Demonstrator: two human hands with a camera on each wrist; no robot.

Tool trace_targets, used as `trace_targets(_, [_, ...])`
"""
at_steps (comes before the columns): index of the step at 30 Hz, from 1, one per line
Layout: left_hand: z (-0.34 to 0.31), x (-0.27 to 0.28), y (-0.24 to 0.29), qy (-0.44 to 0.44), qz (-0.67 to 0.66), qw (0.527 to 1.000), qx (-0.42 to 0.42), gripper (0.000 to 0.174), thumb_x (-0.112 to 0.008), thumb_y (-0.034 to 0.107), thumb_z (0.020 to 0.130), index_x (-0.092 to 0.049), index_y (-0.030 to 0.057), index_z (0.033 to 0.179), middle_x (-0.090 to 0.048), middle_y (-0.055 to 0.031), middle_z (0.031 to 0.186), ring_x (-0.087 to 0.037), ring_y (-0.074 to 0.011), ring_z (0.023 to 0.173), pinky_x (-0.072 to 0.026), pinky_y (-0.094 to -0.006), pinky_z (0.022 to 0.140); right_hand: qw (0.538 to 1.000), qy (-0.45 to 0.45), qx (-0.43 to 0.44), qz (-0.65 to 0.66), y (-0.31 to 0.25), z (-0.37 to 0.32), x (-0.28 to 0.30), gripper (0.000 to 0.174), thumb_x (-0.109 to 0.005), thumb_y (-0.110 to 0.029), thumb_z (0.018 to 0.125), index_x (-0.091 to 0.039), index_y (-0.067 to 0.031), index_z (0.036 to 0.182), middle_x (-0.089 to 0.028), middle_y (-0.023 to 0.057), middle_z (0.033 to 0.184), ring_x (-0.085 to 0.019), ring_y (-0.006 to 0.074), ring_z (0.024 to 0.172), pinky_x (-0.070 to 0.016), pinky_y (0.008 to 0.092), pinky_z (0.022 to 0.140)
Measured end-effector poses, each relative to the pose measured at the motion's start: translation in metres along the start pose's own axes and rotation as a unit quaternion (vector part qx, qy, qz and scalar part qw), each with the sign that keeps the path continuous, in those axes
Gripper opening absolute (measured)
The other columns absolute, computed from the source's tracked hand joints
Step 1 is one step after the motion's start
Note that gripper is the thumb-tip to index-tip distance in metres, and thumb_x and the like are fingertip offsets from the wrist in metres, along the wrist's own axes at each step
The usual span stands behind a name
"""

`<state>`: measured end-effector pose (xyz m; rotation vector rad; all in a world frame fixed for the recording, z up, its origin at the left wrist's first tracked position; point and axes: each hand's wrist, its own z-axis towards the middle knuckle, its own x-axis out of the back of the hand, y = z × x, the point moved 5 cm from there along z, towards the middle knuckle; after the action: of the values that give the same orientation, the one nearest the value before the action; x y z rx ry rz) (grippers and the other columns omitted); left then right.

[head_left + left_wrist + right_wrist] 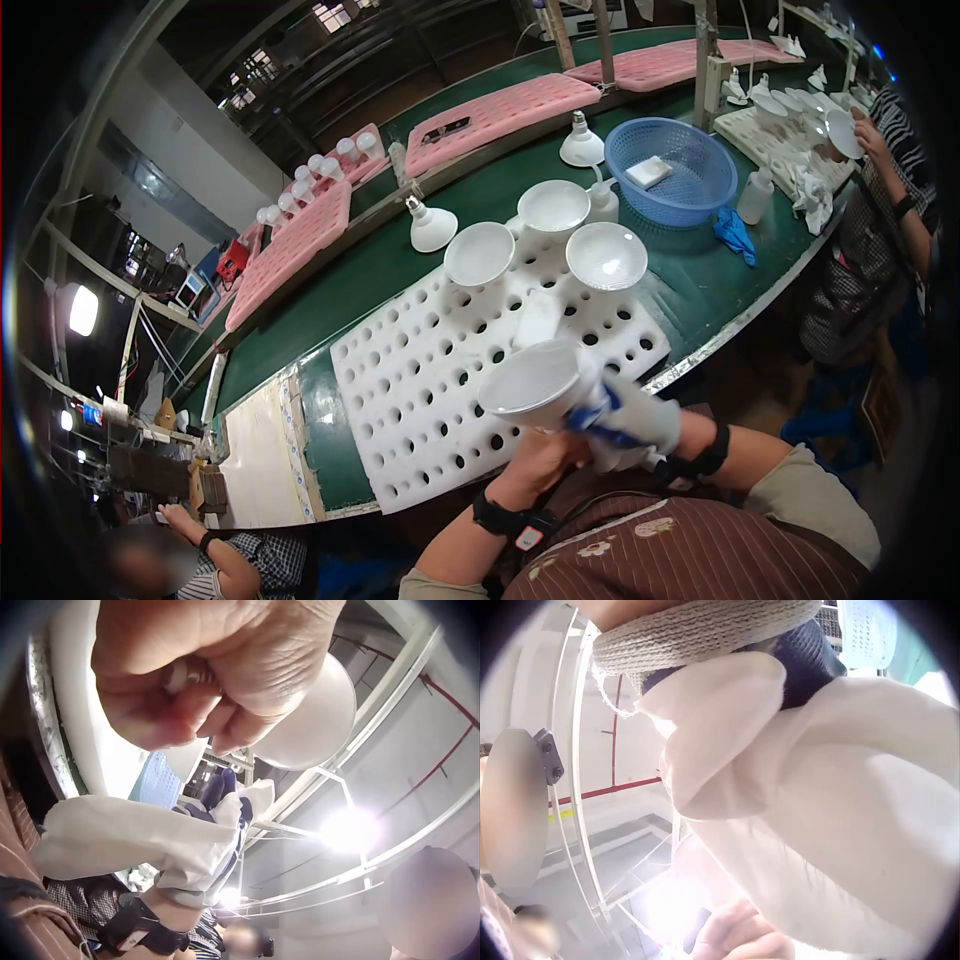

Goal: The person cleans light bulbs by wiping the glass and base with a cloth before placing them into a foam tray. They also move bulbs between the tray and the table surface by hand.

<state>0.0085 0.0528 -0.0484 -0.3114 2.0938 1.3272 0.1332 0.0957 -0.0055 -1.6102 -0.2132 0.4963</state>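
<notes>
Near three upturned lamps (480, 254), left hand (543, 462) pinches one lamp (530, 380), right hand (610, 418) one cloth (650, 418).

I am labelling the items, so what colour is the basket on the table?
Blue, seen best in the head view.

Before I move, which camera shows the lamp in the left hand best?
The head view: the lamp shows its whole round front above the left hand, base hidden. The left wrist view shows it partly behind that hand, with a glimpse of threads; the right wrist view, only a pale piece beyond white fabric.
</notes>
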Motion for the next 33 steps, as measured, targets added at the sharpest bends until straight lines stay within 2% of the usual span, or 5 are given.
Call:
trace_targets(3, [0.006, 0.020, -0.012, -0.040, 0.189, 0.981, -0.029, 0.030, -0.067, 0.000, 0.084, -0.059, 0.0010, 0.113, -0.063, -0.0086, 0.102, -0.062, -0.0197, 0.092, -0.0524, -0.0330, 0.077, 0.994, -0.078, 0.017, -0.077, 0.005, 0.008, -0.013, 0.054, -0.078, -0.028, 0.079, -0.059, 0.0002, 0.121, -0.069, 0.0141, 0.103, -0.064, 0.0248, 0.096, -0.0494, 0.0350, 0.089])
trace_targets(8, [-0.009, -0.002, 0.016, -0.036, 0.505, 0.846, -0.169, 0.021, -0.066, 0.005, 0.089, -0.064, 0.0000, 0.109, -0.067, -0.0092, 0.098, -0.064, -0.0158, 0.084, -0.0542, -0.0308, 0.070, 0.967, -0.074, 0.087, -0.229, 0.003, 0.004, -0.009, 0.058, -0.081, -0.034, 0.073, -0.060, -0.0006, 0.115, -0.068, 0.0182, 0.106, -0.066, 0.0331, 0.099, -0.0505, 0.0390, 0.086])
trace_targets(11, [-0.017, 0.029, 0.002, 0.045, 0.244, 0.958, 0.144, 0.018, -0.064, 0.006, 0.090, -0.065, -0.0008, 0.106, -0.066, -0.0096, 0.096, -0.064, -0.0148, 0.080, -0.0539, -0.0294, 0.068, 0.962, -0.029, 0.056, -0.265, 0.005, 0.008, 0.011, 0.054, -0.080, -0.033, 0.074, -0.060, -0.0011, 0.113, -0.068, 0.0179, 0.104, -0.067, 0.0325, 0.098, -0.0508, 0.0395, 0.085])
trace_targets(18, [-0.035, 0.028, 0.084, 0.088, 0.378, 0.909, -0.153, 0.057, -0.058, 0.012, 0.094, -0.037, 0.0005, 0.145, -0.042, -0.0121, 0.144, -0.047, -0.0217, 0.126, -0.0461, -0.0375, 0.099, 0.893, -0.083, 0.089, -0.433, 0.002, 0.009, 0.020, 0.043, -0.069, -0.033, 0.083, -0.056, -0.0034, 0.112, -0.066, 0.0195, 0.099, -0.065, 0.0381, 0.093, -0.0502, 0.0431, 0.081])
trace_targets(33, [-0.015, 0.022, 0.081, 0.011, 0.392, 0.920, -0.023, 0.080, -0.066, 0.018, 0.079, -0.034, 0.0189, 0.152, -0.030, -0.0060, 0.155, -0.037, -0.0228, 0.137, -0.0461, -0.0327, 0.098, 0.821, -0.110, -0.023, -0.560, 0.013, 0.012, 0.009, 0.037, -0.062, -0.035, 0.086, -0.057, -0.0067, 0.109, -0.065, 0.0193, 0.106, -0.065, 0.0369, 0.094, -0.0510, 0.0455, 0.082])
